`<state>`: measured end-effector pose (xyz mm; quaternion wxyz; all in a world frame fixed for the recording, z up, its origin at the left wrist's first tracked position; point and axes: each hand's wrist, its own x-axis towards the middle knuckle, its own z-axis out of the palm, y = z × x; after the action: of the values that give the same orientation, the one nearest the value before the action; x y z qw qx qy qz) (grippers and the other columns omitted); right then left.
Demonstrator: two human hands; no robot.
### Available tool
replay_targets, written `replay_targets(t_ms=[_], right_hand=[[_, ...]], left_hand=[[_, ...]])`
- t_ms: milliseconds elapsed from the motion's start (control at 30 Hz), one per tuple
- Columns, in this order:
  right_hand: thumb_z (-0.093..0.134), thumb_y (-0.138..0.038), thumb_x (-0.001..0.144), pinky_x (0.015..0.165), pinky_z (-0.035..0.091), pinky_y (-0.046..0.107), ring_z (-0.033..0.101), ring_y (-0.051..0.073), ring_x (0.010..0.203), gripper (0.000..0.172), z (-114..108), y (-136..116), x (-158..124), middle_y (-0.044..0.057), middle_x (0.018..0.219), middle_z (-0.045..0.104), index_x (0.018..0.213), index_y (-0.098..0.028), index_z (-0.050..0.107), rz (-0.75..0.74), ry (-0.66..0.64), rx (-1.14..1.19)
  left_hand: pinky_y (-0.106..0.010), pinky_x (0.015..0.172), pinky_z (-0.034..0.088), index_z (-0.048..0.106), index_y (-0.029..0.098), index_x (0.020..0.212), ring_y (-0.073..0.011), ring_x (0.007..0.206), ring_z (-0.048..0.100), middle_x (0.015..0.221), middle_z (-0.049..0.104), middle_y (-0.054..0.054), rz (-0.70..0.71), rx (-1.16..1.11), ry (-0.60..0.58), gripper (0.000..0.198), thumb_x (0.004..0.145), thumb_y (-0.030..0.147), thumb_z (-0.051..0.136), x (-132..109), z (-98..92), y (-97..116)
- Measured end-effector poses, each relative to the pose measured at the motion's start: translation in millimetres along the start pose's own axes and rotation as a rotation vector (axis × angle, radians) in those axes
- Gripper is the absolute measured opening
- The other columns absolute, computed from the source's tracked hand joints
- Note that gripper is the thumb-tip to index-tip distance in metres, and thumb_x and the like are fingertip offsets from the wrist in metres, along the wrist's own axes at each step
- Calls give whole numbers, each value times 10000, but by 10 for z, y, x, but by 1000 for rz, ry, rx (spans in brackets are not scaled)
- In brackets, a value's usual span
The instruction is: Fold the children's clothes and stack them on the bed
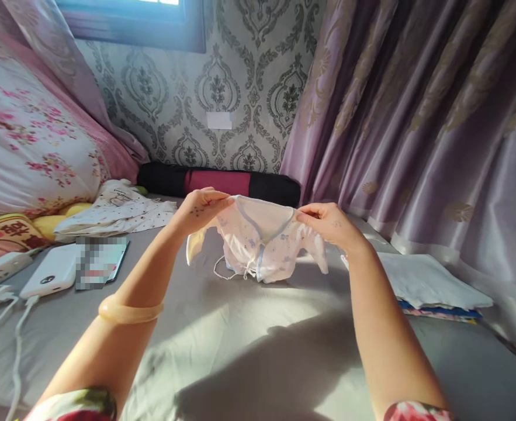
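Observation:
A small white baby shirt (279, 251) with a faint print, blue-grey trim and tie strings hangs between my hands above the grey sheet (249, 345). My left hand (205, 207) pinches it at one shoulder, and my right hand (323, 221) pinches the other. The neckline is stretched between them, and both sleeves droop at the sides. Its lower edge is at or just above the sheet; I cannot tell which.
At right lies a stack of folded clothes (433, 280). To the left are a white power bank (51, 272) with a cable, a phone (104, 263), a power strip (3, 266) and a spotted garment (121, 213). A black-and-red roll (218, 182) lies along the wall.

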<state>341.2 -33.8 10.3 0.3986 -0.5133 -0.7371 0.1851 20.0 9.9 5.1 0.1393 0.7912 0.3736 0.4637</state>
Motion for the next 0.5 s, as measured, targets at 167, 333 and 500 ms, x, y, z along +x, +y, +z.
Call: replay_targets(t_ms=[167,333,500], right_hand=[[583,-492,870,672,450,302,628,203,748,343,-133,-414,3,33,803,718,944,-206,758,-143,204,-259],[523,-384,930,817,433,367,593,236,947,295,-74,-531,137,67,1030,699,854,-225,759,-367,273,-566],[556,-354,909,884,410,423,553,270,1056,246,-113,-405,356,67,1143,663,855,-245,770,-406,390,-645]], left_hand=[[-284,675,378,752,189,848,-165,742,503,669,617,-4,40,135,125,295,830,453,624,56,-407,360],[-352,835,336,722,185,683,-190,762,515,589,593,-2,-33,270,38,200,772,359,683,218,-492,533],[-379,957,273,725,200,703,-245,995,485,782,650,-37,-48,230,234,178,774,358,682,379,-402,436]])
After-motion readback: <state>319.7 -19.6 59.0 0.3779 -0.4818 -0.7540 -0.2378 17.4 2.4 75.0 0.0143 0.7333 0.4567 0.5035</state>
